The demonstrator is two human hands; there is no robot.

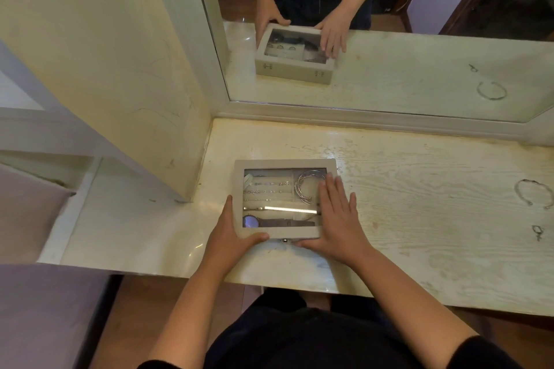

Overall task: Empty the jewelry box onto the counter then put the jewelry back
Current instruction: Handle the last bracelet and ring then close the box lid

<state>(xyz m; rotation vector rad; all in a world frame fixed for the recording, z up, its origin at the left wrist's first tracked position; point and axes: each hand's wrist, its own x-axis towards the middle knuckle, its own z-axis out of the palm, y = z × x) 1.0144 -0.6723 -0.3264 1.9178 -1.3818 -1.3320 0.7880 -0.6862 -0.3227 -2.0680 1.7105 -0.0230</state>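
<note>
Holding the closed jewelry box (pixel 284 163) on the tabletop (pixel 419 219), left of centre. Gripping its near left corner with the left hand (pixel 229 237); pressing the right hand (pixel 337 219) flat on the lid, fingers straight. Well to the right, a bracelet (pixel 533 193) and a small trinket (pixel 537 232).

The flat beige rectangular jewelry box (pixel 284 163) sat closed on the pale wood-grain counter (pixel 419 189). Its clear window lid showed silver bangles (pixel 308 186) at the far right, rows of small studs (pixel 269 191) at the left and a grey-strapped watch (pixel 269 222) along the near edge. 1 thin silver bracelet (pixel 533 193) and 1 small trinket (pixel 537 231) lay well apart to its right.
</note>
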